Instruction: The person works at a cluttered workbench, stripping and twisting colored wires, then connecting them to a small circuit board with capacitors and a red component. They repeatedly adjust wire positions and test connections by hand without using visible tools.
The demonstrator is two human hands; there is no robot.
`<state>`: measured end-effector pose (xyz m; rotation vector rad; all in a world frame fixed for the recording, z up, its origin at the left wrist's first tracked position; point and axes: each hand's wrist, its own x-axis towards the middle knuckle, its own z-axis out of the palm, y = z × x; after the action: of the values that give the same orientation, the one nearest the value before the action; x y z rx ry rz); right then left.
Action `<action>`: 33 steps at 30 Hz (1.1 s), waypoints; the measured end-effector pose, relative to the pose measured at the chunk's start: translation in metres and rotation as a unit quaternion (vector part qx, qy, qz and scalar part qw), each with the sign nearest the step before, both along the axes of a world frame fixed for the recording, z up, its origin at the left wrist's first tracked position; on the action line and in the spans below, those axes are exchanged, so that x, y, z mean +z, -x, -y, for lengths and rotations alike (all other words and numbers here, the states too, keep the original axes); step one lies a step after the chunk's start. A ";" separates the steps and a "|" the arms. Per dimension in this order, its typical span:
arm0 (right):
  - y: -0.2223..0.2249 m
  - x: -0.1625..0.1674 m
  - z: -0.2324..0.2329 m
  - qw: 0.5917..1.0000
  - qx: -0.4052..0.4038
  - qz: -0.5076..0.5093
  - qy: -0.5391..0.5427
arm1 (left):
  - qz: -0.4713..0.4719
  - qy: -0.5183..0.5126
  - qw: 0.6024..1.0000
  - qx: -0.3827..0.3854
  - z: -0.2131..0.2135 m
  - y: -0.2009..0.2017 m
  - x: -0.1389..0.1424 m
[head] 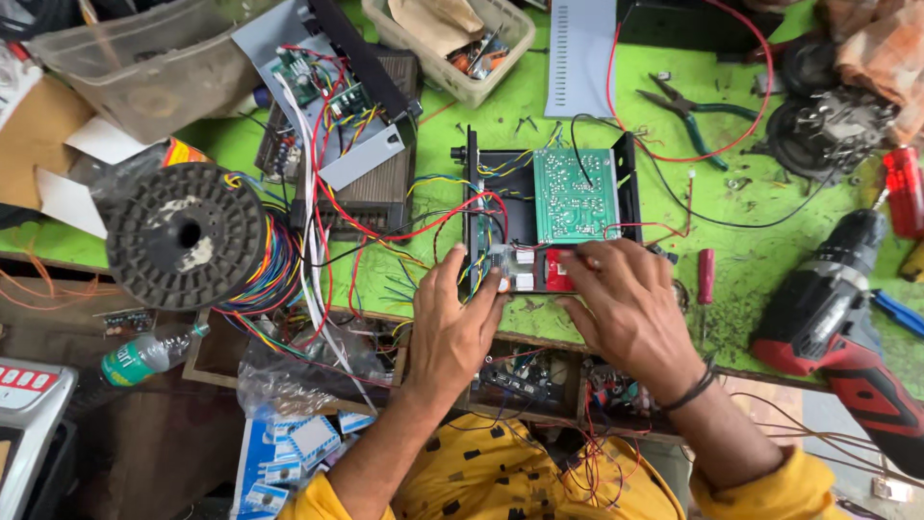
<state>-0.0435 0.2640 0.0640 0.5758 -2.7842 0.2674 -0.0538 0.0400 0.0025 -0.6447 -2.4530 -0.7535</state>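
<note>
A black open chassis (629,173) lies on the green bench, with a green circuit board (576,195) mounted inside it and red, yellow and blue wires running over its left part. My left hand (452,323) rests at its near left corner, fingertips on small white connector blocks (525,280). My right hand (630,308) lies palm down at the near edge, fingers spread over a red component (558,273). Whether either hand pinches anything is hidden by the fingers.
A black wire spool (185,236) with multicoloured wire sits at left. Behind it lie another opened unit (337,106) and a plastic basket (462,43). Pliers (688,106), a red screwdriver (705,274) and a red cordless drill (837,318) lie at right.
</note>
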 end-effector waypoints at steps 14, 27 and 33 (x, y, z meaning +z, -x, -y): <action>0.027 -0.088 -0.028 0.993 -0.074 -0.097 0.009 | 0.000 -0.028 1.000 -0.004 -0.021 0.031 -0.050; 0.024 -0.102 -0.042 0.993 -0.099 -0.049 0.052 | -0.038 -0.008 0.999 -0.014 -0.028 0.039 -0.064; 0.031 -0.097 -0.039 0.992 -0.097 -0.052 0.055 | -0.036 -0.005 0.999 -0.016 -0.025 0.038 -0.072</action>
<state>-0.0745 0.3034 -0.0332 0.2821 -2.6786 0.3361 -0.0915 0.0648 -0.0696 -0.6978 -2.3772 -0.7412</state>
